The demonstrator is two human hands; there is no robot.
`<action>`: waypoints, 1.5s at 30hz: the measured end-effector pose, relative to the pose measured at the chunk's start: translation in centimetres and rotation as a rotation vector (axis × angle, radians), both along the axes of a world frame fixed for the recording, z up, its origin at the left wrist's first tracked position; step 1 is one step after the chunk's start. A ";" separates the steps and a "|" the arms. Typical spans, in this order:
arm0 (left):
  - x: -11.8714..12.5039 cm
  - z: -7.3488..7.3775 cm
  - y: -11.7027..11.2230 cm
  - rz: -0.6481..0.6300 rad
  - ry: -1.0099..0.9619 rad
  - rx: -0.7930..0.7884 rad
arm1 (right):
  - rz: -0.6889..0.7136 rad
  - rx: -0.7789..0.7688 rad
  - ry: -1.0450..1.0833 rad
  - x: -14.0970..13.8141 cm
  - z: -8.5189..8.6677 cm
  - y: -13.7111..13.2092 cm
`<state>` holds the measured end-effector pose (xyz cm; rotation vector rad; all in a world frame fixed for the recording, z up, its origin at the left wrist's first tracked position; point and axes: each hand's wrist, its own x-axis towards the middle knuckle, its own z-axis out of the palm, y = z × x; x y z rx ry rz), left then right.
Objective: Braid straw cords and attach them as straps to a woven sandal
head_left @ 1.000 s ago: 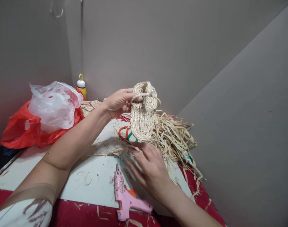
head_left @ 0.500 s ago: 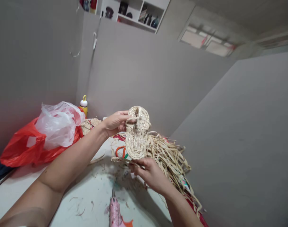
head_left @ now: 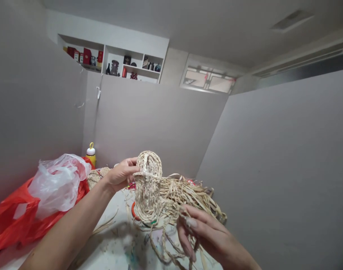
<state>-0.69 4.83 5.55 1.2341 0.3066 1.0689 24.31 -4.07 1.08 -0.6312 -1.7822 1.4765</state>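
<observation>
My left hand (head_left: 122, 174) is closed on the left edge of a woven straw sandal (head_left: 148, 198), holding it upright above the table. The sandal has a rounded sole of coiled braid and a strap across its upper part. Lower right, my right hand (head_left: 203, 229) pinches a braided straw cord (head_left: 158, 252), which hangs in loops below the sandal over the tabletop. Behind the sandal, an orange loop (head_left: 134, 212) that looks like a tool handle shows in part. A heap of dry straw strips (head_left: 188, 193) lies just behind my right hand.
Red and white plastic bags (head_left: 57, 183) sit at the left of the white table (head_left: 104, 240). Beyond them stand a yellow bottle (head_left: 90, 155) and some woven straw pieces (head_left: 94, 179). Grey partitions (head_left: 160, 123) close in the back and sides.
The view has tilted up. My right hand has moved away to the right from the sandal's lower end, drawing the cord out. The sandal now faces me more squarely, and the pink glue gun has left view.
</observation>
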 end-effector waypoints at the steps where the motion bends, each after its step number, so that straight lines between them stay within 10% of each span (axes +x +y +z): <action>1: 0.1 0.0 -0.2 -0.002 0.014 0.005 | -0.034 0.011 0.031 0.1 0.2 -0.1; 17: 1.8 -0.5 -1.8 -0.093 0.225 0.095 | -0.406 0.260 -0.066 -0.7 1.5 -1.6; 32: -2.0 -6.1 7.9 0.264 0.869 0.042 | -0.380 0.154 -0.152 -0.7 0.5 0.9; 38: -0.2 -1.9 3.6 0.421 0.667 0.170 | -0.356 0.131 -0.204 -1.1 0.2 1.0; 45: 2.2 -0.3 -2.9 -0.122 0.572 0.263 | -0.303 0.174 -0.290 -1.4 0.3 0.4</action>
